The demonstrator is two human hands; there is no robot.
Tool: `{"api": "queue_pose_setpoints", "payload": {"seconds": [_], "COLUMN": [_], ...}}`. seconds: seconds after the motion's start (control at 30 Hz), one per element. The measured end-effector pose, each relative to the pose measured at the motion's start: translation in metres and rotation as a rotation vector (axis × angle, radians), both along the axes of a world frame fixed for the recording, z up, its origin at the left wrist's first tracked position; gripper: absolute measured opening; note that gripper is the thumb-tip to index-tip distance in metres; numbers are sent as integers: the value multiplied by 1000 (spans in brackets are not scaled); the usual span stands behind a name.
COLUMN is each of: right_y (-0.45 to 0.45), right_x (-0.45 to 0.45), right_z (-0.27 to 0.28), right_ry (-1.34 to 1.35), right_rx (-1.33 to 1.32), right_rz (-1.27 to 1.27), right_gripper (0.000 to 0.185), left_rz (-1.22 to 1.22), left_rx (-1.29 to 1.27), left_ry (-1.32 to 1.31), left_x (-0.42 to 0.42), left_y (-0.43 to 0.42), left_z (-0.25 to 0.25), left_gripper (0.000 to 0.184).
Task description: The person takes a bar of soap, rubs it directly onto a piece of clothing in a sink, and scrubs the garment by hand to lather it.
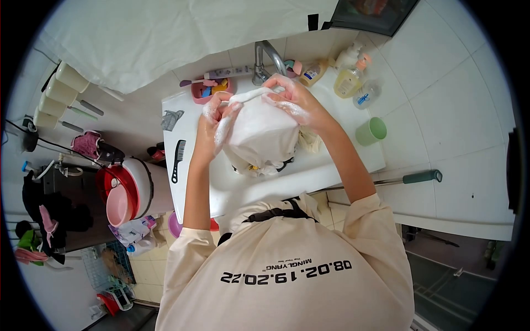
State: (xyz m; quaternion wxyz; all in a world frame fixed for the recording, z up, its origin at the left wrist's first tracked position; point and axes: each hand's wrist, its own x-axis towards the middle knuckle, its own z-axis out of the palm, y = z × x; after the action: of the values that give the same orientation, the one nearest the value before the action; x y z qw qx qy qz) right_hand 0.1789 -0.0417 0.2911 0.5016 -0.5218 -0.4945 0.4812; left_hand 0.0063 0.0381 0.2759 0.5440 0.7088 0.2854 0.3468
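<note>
A wet white cloth (259, 129), perhaps a garment, hangs stretched between my hands over the white sink (326, 171). Its lower part bunches in the basin, where a bit of yellow and black shows. My left hand (218, 124) grips the cloth's upper left edge, with soap foam over the fingers. On the upper right edge my right hand (290, 102) pinches the same rolled hem, foam along its palm side. Right behind the hands rises the metal faucet (259, 66). A pale bit of fabric (309, 139) lies in the basin right of the cloth.
On the sink's left rim lie a black comb (178, 161) and a grey cloth (171, 119). A pink basket (205, 92), a tube (227, 72) and pump bottles (349, 81) line the back. A green cup (371, 131) stands at right, near a green-handled pole (422, 176).
</note>
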Motion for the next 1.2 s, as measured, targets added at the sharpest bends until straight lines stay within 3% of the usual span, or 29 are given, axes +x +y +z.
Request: {"api": "queue_pose_setpoints", "payload": {"seconds": [0.13, 0.23, 0.3, 0.4, 0.53, 0.6, 0.73, 0.8, 0.87, 0.9, 1.0, 1.07, 1.2], "right_y": [-4, -8, -12, -15, -12, -11, -3, -1, -1, -4, -8, -5, -9], "right_x": [-3, -4, -5, -5, -3, -3, -3, -2, 0, -1, -1, -2, -5], "right_z": [5, 8, 11, 14, -3, -10, -27, -25, -15, -12, -17, -33, -21], "right_ry": [-42, -50, -53, -64, -35, -5, -106, -135, -299, -299, -125, 169, 211], "right_rx": [-32, -119, -161, -141, -55, -28, -63, -61, -331, -331, -235, -111, 11], "right_rz": [-45, -33, -35, 20, 134, 150, 218, 235, 356, 356, 293, 13, 26], "right_gripper": [20, 18, 17, 16, 24, 29, 38, 40, 38, 38, 33, 32, 26], "left_rz": [-115, -138, -77, 58, 54, 189, 204, 177, 205, 233, 207, 192, 100], "left_rx": [-176, -261, -91, 12, 101, 302, 342, 204, 185, 164, 213, 162, -77], "left_ry": [-74, 13, -97, -57, -97, -89, -87, -51, -24, 4, -60, -46, -55], "left_x": [-5, -7, -7, -4, 1, 5, 8, 8, 7, 7, 7, 7, 3], "left_y": [-1, 0, 6, 3, 1, 1, -5, -10, -5, -3, 0, 0, 1], "left_z": [4, 5, -6, -6, -5, -6, -2, 4, -2, -5, -9, -9, -12], "left_gripper": [13, 14, 18, 18, 18, 16, 14, 15, 16, 16, 17, 18, 17]}}
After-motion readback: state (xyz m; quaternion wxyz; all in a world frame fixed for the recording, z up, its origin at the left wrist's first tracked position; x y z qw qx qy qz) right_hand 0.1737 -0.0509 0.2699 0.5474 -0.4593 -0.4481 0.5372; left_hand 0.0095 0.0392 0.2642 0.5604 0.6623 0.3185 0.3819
